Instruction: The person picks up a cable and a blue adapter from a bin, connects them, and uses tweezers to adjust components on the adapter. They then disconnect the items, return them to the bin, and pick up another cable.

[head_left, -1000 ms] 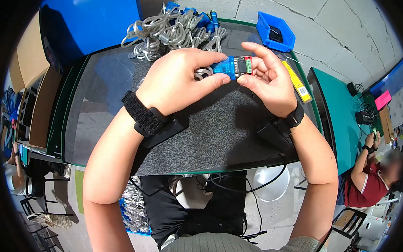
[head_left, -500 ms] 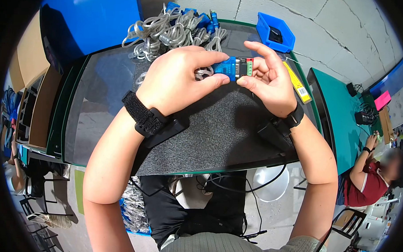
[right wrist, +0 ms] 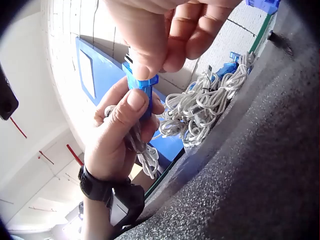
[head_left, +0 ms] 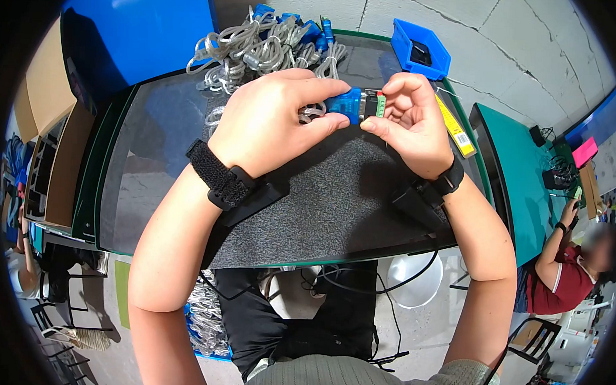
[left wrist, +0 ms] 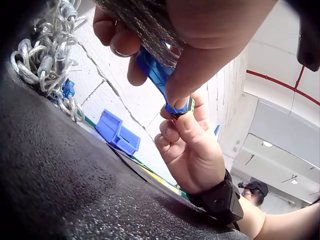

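The left hand [head_left: 266,120] grips a translucent blue connector [head_left: 345,105], thumb on its near side and index finger on its far side. A coiled grey cable [head_left: 312,112] lies under that palm. Joined to the connector's right end is a small black adapter [head_left: 370,106] with a green terminal block [head_left: 381,105]. The right hand [head_left: 415,125] pinches the adapter end between thumb and curled index finger, its other fingers curled. From the right wrist view, the right thumb presses near the blue connector [right wrist: 145,85], held below by the left hand [right wrist: 112,135].
A heap of bundled grey cables [head_left: 265,52] with blue plugs lies at the back of the table. Back right stands a blue bin [head_left: 421,50] with a black item inside. A yellow strip [head_left: 454,126] lies by the right edge. A person [head_left: 570,269] sits far right.
The right index finger, raised before, has bent down onto the adapter's end, and the red part there is now mostly covered. The left hand has stayed nearly still.
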Demonstrator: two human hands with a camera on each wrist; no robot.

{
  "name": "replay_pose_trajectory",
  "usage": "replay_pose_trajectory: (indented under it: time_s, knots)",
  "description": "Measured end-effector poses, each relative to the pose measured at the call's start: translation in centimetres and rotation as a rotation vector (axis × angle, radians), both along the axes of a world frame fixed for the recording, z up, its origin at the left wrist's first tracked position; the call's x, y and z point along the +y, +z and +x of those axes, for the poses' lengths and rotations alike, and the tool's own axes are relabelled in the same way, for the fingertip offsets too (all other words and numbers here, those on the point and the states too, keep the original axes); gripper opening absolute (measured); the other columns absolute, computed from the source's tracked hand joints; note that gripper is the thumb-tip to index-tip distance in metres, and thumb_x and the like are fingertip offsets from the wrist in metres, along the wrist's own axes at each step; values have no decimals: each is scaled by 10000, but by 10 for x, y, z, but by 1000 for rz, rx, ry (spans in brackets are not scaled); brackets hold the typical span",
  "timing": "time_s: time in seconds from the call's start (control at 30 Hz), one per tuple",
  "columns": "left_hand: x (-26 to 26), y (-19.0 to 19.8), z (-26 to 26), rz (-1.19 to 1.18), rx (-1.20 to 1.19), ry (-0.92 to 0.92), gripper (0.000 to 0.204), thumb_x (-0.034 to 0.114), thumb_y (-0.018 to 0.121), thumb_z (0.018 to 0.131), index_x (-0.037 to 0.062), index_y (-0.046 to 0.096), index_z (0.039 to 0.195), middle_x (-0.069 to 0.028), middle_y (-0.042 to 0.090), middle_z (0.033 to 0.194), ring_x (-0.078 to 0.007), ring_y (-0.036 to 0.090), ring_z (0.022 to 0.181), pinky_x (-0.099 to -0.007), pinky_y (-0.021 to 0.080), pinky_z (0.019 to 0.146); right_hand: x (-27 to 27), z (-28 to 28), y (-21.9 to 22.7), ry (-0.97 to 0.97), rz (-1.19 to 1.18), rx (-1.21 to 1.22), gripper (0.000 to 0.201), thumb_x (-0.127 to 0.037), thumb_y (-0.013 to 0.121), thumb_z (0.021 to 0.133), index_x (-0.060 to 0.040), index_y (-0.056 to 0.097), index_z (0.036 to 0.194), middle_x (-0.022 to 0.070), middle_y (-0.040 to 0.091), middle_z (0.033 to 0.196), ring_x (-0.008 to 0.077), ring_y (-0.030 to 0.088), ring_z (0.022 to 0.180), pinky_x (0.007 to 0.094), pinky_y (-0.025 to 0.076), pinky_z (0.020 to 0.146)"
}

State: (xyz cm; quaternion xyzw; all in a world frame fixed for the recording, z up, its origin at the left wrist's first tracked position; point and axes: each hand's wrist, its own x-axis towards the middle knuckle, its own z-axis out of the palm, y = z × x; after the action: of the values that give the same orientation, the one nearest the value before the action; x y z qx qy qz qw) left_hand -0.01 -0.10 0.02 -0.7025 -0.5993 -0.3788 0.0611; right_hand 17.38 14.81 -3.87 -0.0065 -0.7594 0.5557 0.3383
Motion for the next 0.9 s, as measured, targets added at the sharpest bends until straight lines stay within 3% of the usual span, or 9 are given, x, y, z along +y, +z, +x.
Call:
replay_pose_trajectory:
  time_s: [0.43,0.9]
  knots:
    - [-1,3,1,-30,51,61,331,189,755,756,83,685,1062,-101,662,899,-253,652,771,-306,524,612,-4,1,9,-24,-9,-154,530,8,691,821,-57,438,1282,31,621,923,47,560,791,190,460,700]
    - [0,0,0,4,55,63,330,209,759,753,90,686,1051,-95,652,864,-266,640,737,-314,509,605,-6,0,9,-68,20,-114,509,14,699,808,-53,451,1248,43,632,904,58,570,759,198,467,693]
